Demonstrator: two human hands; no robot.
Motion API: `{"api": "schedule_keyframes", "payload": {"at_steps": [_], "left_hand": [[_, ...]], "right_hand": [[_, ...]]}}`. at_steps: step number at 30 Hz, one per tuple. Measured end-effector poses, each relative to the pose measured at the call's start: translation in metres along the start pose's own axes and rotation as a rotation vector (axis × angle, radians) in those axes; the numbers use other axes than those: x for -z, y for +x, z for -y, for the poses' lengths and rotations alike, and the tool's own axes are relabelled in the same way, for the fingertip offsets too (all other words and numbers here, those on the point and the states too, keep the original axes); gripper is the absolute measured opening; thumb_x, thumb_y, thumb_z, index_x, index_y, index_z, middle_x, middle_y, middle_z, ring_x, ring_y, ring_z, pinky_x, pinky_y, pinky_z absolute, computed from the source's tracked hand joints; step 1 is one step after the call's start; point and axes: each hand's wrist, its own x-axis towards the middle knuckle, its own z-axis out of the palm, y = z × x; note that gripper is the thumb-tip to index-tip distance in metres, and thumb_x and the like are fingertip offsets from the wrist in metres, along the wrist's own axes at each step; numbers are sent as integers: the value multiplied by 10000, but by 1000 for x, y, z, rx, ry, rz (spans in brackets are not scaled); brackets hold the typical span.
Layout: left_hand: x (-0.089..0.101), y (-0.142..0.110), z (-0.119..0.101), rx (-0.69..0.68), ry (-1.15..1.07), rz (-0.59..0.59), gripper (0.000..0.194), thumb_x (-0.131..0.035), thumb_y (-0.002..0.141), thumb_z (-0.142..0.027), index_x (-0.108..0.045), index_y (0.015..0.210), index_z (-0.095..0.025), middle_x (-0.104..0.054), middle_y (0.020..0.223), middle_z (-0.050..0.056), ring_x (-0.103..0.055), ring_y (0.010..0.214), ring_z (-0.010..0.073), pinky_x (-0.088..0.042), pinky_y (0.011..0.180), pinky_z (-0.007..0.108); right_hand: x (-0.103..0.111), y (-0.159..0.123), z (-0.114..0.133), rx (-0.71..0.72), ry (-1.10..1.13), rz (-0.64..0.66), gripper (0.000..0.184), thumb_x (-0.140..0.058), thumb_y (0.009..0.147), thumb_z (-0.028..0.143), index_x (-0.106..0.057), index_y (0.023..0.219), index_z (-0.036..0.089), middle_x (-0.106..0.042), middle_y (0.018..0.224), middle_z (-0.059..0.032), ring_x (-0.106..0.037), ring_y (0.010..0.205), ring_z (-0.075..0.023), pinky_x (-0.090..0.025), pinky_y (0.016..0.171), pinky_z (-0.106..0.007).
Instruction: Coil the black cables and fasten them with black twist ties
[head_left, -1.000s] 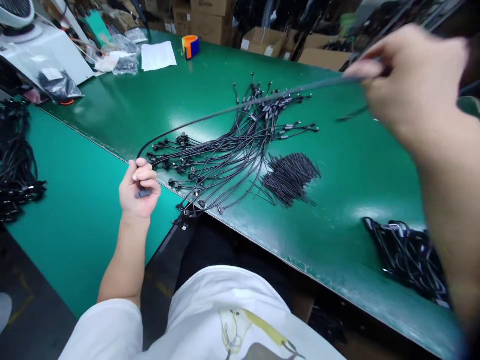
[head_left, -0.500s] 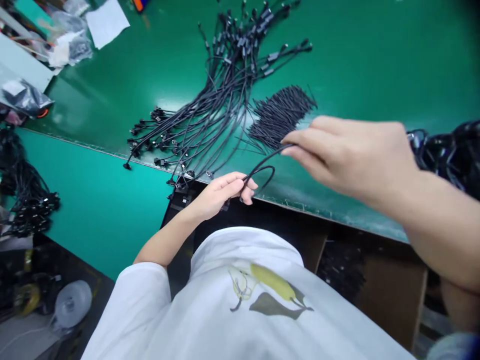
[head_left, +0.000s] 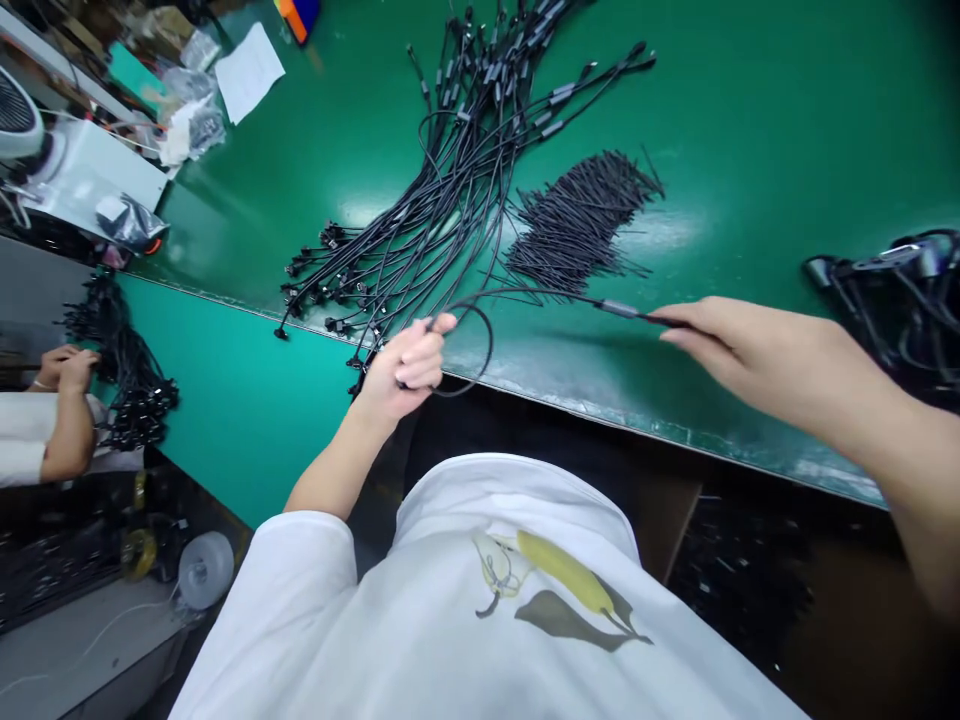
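Note:
A thin black cable (head_left: 517, 290) runs between my hands, with a loop hanging near the left one. My left hand (head_left: 411, 368) is closed round one part of it at the table's front edge. Out to the right, my right hand (head_left: 739, 345) pinches the cable's other end, just past a grey sleeve (head_left: 619, 309) on the cord. Beyond my left hand lies a spread bundle of black cables (head_left: 442, 200), connectors at both ends. Beside that bundle is a pile of short black tubes or cut strips (head_left: 581, 225).
The green table (head_left: 750, 130) has a dark coiled cable heap (head_left: 900, 300) at its right. Paper (head_left: 250, 73), plastic bags and a white box (head_left: 97, 180) stand at the far left. Another person's hands (head_left: 71, 370) work by a hanging cable bunch (head_left: 131, 370); a white spool (head_left: 206, 570) sits below.
My right hand has drawn away to the right, stretching the cable and bringing its grey sleeve into sight. My left hand has moved left and closed more tightly. The view has shifted left.

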Motion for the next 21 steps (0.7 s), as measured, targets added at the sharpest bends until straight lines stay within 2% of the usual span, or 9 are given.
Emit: {"api": "schedule_keyframes", "payload": {"at_steps": [2,4,7,10,13,15,17,18,21], "left_hand": [[2,2,-6,-116,19,-101,353,-343,1043,-346,-662,1068,-197,-208,578,-67,-160,389,54,-246,373,158],[-1,5,-3,-172,71,-100,312,-388,1029,-365,-645,1101,-205,-276,589,-62,-260,414,53,-304,418,156],[-18,9,19,-144,238,51,315,-525,956,-479,-613,1029,-186,-477,659,-35,-499,555,77,-461,586,194],[-35,8,44,-142,557,227,409,-574,893,-591,-596,942,-186,-633,849,33,-617,830,155,-505,830,294],[-42,5,52,-148,691,311,401,-554,909,-587,-583,896,-187,-601,746,4,-566,737,139,-478,815,299],[-43,5,50,-134,493,337,394,-543,919,-580,-566,911,-186,-442,575,-66,-427,536,96,-471,704,284],[-45,6,46,-106,232,341,385,-570,910,-565,-563,932,-181,-311,537,-105,-294,457,68,-457,632,263],[-46,7,45,-92,129,329,375,-592,902,-552,-565,932,-179,-288,544,-109,-273,451,60,-455,622,255],[-49,12,50,-44,-10,254,329,-621,906,-492,-575,898,-166,-331,585,-88,-390,507,59,-480,686,250]], "right_hand": [[-5,-8,10,67,-110,-98,381,-346,1010,422,-659,1127,240,-665,800,-55,-582,651,-208,-355,503,-317],[-8,-11,33,212,-228,-128,324,-370,995,287,-676,1048,195,-600,683,-46,-496,543,-192,-270,457,-320],[-10,-4,81,487,-191,4,311,-384,963,148,-650,804,179,-536,591,-21,-454,489,-165,-292,499,-312],[-6,14,115,520,-33,70,353,-427,1004,233,-600,700,187,-580,639,-24,-489,547,-143,-302,556,-299],[-2,33,116,307,148,25,368,-447,1019,387,-633,764,198,-624,724,-36,-547,664,-151,-339,598,-284],[-8,39,108,79,366,-63,350,-510,974,509,-650,860,210,-646,820,-48,-588,786,-178,-425,700,-293],[-22,38,103,-179,641,-165,432,-587,884,633,-637,954,210,-647,932,-67,-600,892,-206,-479,810,-336],[-31,37,103,-292,810,-158,487,-601,851,677,-626,975,207,-639,945,-70,-601,901,-210,-496,829,-354],[-54,31,110,-582,1350,-28,480,-617,843,675,-576,874,197,-521,718,0,-517,638,-128,-496,632,-281]]}}
